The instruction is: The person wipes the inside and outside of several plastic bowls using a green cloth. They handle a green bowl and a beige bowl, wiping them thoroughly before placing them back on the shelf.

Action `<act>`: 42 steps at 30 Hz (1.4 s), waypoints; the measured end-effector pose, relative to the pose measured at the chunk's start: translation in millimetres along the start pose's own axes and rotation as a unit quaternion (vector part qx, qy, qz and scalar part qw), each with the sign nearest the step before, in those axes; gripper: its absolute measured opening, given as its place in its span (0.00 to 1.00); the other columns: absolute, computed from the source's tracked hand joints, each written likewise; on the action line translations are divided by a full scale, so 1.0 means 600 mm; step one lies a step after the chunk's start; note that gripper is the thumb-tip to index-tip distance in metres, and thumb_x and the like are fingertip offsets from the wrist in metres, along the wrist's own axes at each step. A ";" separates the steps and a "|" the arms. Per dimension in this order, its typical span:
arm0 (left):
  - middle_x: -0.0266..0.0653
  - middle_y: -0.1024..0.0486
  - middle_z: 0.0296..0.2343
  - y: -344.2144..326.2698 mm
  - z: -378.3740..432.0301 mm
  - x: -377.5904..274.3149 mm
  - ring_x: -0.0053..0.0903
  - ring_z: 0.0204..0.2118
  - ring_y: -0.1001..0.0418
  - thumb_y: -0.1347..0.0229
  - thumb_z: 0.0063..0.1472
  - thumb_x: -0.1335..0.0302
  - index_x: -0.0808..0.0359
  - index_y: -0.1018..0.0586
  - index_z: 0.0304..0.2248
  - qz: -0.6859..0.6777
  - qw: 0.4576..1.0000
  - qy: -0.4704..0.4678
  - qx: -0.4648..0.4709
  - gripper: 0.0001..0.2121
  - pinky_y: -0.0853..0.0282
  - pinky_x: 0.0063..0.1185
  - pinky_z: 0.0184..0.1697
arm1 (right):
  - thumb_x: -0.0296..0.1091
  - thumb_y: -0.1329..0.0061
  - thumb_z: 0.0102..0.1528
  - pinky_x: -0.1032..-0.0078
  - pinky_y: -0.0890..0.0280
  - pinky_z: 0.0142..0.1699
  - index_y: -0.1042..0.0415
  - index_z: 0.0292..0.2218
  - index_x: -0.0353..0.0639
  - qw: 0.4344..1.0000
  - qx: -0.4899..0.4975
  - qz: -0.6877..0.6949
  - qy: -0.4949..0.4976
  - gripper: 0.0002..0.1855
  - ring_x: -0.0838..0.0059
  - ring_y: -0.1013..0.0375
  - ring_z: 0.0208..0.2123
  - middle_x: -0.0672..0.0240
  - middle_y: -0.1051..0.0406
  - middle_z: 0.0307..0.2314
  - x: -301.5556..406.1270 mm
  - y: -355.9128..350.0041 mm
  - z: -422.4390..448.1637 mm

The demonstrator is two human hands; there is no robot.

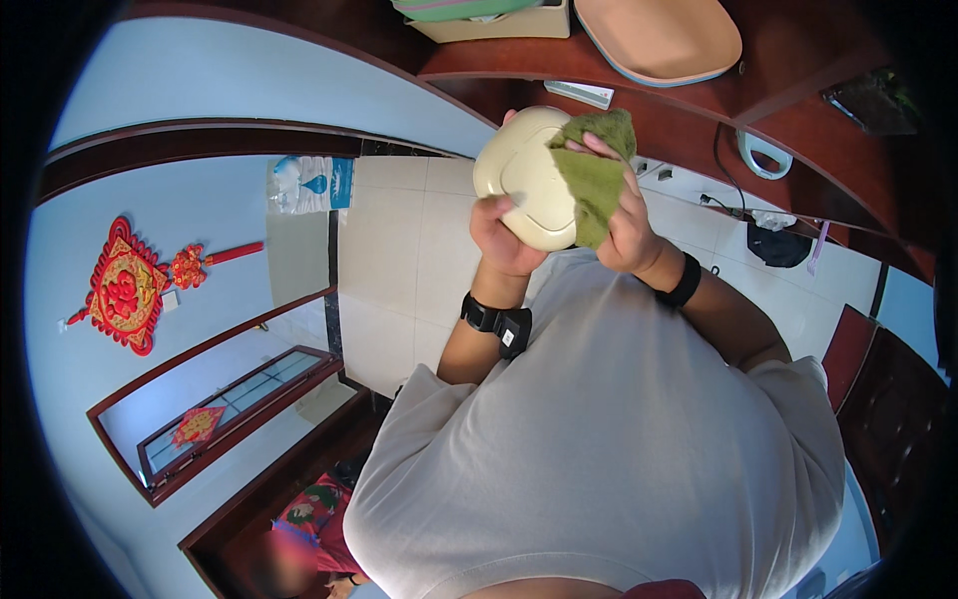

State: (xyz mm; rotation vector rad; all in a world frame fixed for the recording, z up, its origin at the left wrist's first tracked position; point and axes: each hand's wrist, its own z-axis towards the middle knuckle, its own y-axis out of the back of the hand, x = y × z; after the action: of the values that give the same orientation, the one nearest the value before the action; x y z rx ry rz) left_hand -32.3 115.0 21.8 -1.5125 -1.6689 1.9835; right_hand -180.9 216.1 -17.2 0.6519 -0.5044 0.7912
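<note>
A cream-coloured plate or shallow tray with rounded corners (535, 183) is held up before my chest, its underside with a raised rim line facing the camera. My left hand (505, 236) grips its lower left edge, the thumb lying on the underside. At its right edge my right hand (625, 217) holds a green cloth (599, 180) against the plate; some fingers show over the cloth. The cloth hides the plate's right part. A black strap with a small device is on my left wrist, a black band on the right one.
A dark red wooden shelf unit (501, 61) stands ahead, bearing a stack of trays (662, 37) and a beige box (494, 24). A white-and-blue package (310, 184) is at the left. A black bag (778, 245) lies at right. Another person in red clothing (329, 517) is at lower left.
</note>
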 end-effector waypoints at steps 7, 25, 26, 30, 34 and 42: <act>0.41 0.45 0.71 0.000 -0.015 0.009 0.34 0.73 0.45 0.42 0.47 0.75 0.58 0.58 0.76 0.190 0.979 0.012 0.066 0.58 0.49 0.32 0.75 | 0.25 0.67 0.70 0.60 0.41 0.71 0.41 0.69 0.32 0.923 -0.031 0.303 -0.237 0.28 0.60 0.35 0.67 0.54 0.34 0.64 -0.061 -0.036 -0.009; 0.47 0.48 0.73 0.046 -0.025 0.021 0.35 0.74 0.47 0.45 0.49 0.83 0.68 0.51 0.75 0.438 0.890 -0.005 0.124 0.52 0.50 0.29 0.74 | 0.41 0.40 0.67 0.74 0.35 0.62 0.38 0.66 0.37 0.790 -0.076 0.410 -0.449 0.34 0.77 0.32 0.57 0.66 0.31 0.56 0.003 -0.036 0.041; 0.47 0.47 0.72 0.045 -0.028 0.023 0.34 0.73 0.46 0.45 0.48 0.82 0.68 0.51 0.75 0.440 0.890 -0.005 0.120 0.52 0.50 0.29 0.73 | 0.42 0.41 0.68 0.79 0.31 0.54 0.32 0.60 0.39 0.789 -0.089 0.417 -0.443 0.27 0.84 0.28 0.49 0.72 0.26 0.48 0.009 -0.032 0.051; 0.42 0.41 0.69 0.034 -0.025 0.026 0.31 0.71 0.43 0.49 0.47 0.84 0.67 0.54 0.75 0.321 0.941 -0.031 0.100 0.53 0.48 0.27 0.72 | 0.42 0.42 0.68 0.75 0.34 0.61 0.38 0.66 0.39 0.799 -0.089 0.435 -0.407 0.33 0.81 0.31 0.54 0.69 0.29 0.53 0.018 -0.050 0.038; 0.41 0.42 0.69 0.028 -0.030 0.014 0.28 0.71 0.43 0.52 0.45 0.84 0.65 0.57 0.76 0.316 0.944 -0.010 0.096 0.55 0.48 0.25 0.72 | 0.43 0.41 0.67 0.71 0.36 0.64 0.44 0.70 0.40 0.858 -0.044 0.413 -0.302 0.39 0.76 0.32 0.58 0.67 0.31 0.56 0.021 -0.052 0.018; 0.41 0.45 0.71 0.036 -0.036 0.020 0.29 0.73 0.46 0.51 0.45 0.82 0.64 0.58 0.76 0.313 0.943 -0.039 0.104 0.56 0.50 0.27 0.73 | 0.43 0.45 0.70 0.73 0.33 0.62 0.34 0.66 0.40 0.782 -0.071 0.427 -0.449 0.29 0.78 0.29 0.55 0.70 0.26 0.53 -0.009 -0.050 0.022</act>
State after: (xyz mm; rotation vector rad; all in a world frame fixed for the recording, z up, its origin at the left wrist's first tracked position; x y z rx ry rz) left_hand -12.0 128.6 0.0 -2.0776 -1.0145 2.4392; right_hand -162.9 188.4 -21.8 0.6218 -1.8172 1.2495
